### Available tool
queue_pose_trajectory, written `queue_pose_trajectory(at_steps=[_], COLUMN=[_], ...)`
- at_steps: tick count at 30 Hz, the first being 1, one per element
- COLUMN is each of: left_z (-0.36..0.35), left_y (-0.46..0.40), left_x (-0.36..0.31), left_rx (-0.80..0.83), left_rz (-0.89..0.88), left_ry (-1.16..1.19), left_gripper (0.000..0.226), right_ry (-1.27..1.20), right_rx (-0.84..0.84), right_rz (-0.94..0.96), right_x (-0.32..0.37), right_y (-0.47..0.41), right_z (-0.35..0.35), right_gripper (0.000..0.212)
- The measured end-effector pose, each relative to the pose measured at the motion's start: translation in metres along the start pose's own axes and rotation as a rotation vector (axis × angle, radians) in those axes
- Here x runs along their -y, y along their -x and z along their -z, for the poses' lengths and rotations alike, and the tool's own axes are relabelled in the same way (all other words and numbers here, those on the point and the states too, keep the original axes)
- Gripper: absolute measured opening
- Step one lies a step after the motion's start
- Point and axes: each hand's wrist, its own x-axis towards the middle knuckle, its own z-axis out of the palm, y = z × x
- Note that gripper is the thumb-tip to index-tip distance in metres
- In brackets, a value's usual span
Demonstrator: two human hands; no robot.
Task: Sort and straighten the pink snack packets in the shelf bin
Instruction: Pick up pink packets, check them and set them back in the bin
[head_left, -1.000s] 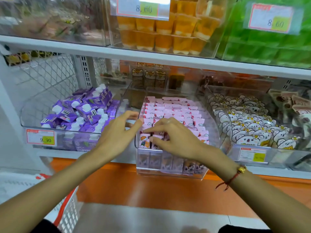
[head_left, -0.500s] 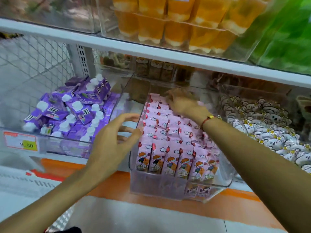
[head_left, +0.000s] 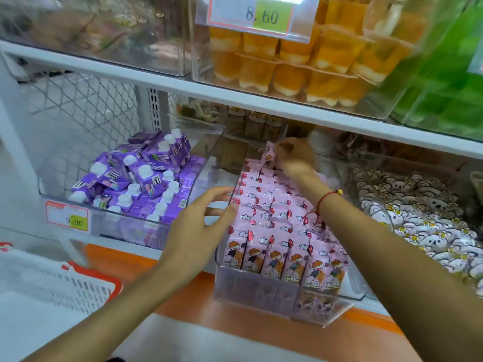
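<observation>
Pink packets: pink snack packets (head_left: 271, 226) sit in rows inside my clear shelf bin (head_left: 261, 296), front row upright, back rows looser.
Right hand: my right hand (head_left: 296, 158) is at the bin's back, blurred; it seems to pinch one raised packet (head_left: 269, 155), though I can't be sure.
Left hand: my left hand (head_left: 198, 228) rests unclenched, fingers straight against the bin's left wall.
Step tip: I'd brace the bin left, seat the raised packet upright in its row, then align tops.
Neighbours: purple cartons (head_left: 136, 178) left, koala packets (head_left: 423, 218) right.
</observation>
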Motion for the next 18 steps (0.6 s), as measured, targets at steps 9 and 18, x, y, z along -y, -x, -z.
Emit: queue_pose_trajectory(at_steps=[9,18], left_z=[0.006,0.007], left_y=[0.001,0.025], left_x=[-0.015,-0.041], left_rx=[-0.106,0.089], left_rz=[-0.121,-0.439], left_ry=[-0.109,-0.105], left_gripper=[0.035,0.058], right_ry=[-0.823,-0.875], right_rx=[-0.368,0.105], right_rz=[-0.145,0.095], right_x=[0.037,0.052], right_y=[0.076,0.192], right_z=[0.038,0.094], right_gripper=[0.010,0.011])
